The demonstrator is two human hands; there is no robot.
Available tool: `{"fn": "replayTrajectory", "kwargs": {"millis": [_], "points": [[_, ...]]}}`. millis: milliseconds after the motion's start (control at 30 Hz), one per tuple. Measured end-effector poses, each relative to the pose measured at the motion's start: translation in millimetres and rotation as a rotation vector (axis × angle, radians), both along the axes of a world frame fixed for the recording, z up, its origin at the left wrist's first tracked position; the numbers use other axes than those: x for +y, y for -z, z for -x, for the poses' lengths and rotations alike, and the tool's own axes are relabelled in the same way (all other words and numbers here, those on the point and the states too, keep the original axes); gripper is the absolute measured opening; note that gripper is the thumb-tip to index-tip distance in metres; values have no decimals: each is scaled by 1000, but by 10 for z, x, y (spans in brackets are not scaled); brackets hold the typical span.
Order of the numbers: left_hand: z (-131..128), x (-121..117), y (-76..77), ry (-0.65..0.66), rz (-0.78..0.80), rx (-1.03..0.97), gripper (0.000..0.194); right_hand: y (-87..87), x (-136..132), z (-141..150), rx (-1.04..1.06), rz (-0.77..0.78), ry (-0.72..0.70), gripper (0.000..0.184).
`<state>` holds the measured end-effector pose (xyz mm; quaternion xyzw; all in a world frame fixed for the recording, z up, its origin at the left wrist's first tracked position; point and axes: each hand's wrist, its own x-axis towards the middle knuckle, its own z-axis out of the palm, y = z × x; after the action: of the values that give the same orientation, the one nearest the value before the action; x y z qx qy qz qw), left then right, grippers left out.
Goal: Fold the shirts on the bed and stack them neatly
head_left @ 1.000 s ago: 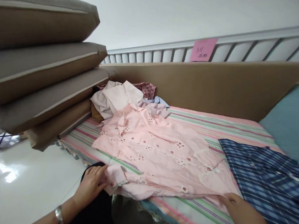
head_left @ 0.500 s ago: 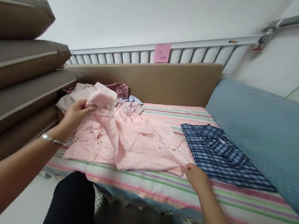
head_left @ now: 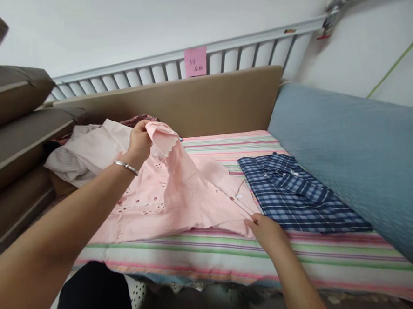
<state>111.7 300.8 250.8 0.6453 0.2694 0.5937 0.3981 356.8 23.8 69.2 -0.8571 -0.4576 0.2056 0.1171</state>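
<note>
A pink blouse (head_left: 191, 197) with eyelet cutwork lies spread over a striped sheet (head_left: 205, 248). My left hand (head_left: 140, 142) is closed on a scalloped part of it, probably a sleeve end, and lifts that part above the rest. Near the sheet's front, my right hand (head_left: 265, 228) pinches the blouse's right edge, close to the surface. Just right of that hand lies a folded blue plaid shirt (head_left: 292, 191). The fingertips of my left hand are partly hidden behind the cloth.
Pale crumpled clothes (head_left: 87, 148) lie at the left, beside stacked brown cushions (head_left: 13, 91). A brown padded board (head_left: 217, 102) stands along the back before a white radiator (head_left: 146, 76) with a pink note (head_left: 195, 62). A blue cushion (head_left: 353, 159) leans at the right.
My left hand has carried the lifted part of the blouse to the right, drawing the cloth with it. My right hand keeps its pinch on the edge. The view has shifted slightly.
</note>
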Motion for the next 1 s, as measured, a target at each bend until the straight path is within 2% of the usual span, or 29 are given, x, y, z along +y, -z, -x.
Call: {"fn": "replayTrajectory", "kwargs": {"millis": [67, 133, 200, 233, 333, 433, 500, 567, 633, 700, 833, 1000], "points": [[-67, 57, 109, -49, 9, 119, 31, 5, 1, -12, -5, 1, -3, 26], [-30, 4, 286, -155, -15, 261, 52, 8, 6, -30, 4, -6, 3, 24], [136, -223, 543, -288, -109, 437, 60, -9, 6, -44, 44, -31, 30, 21], [269, -409, 701, -334, -172, 521, 56, -29, 1, -47, 75, -49, 48, 18], [839, -1141, 1254, -231, -351, 812, 47, -130, -49, -36, 142, -96, 106, 17], [1557, -1770, 1823, -153, -337, 1045, 50, -230, -150, 15, 74, -159, 118, 19], [2018, -1943, 2137, -193, -319, 1164, 53, -244, -223, 75, 16, -190, 75, 20], [2402, -1908, 2347, -293, -302, 1238, 49, -194, -279, 161, -26, -210, -5, 22], [2678, -1746, 2428, -380, -288, 1299, 48, -91, -311, 275, -109, -257, -107, 23], [2840, -1563, 2395, -414, -261, 1364, 51, 35, -325, 410, -252, -298, -175, 29], [2938, -1363, 2232, -429, -157, 1435, 54, 225, -335, 622, -487, -266, -166, 41], [3035, -1263, 2161, -433, -129, 1373, 51, 255, -289, 569, -598, -249, -223, 40]]}}
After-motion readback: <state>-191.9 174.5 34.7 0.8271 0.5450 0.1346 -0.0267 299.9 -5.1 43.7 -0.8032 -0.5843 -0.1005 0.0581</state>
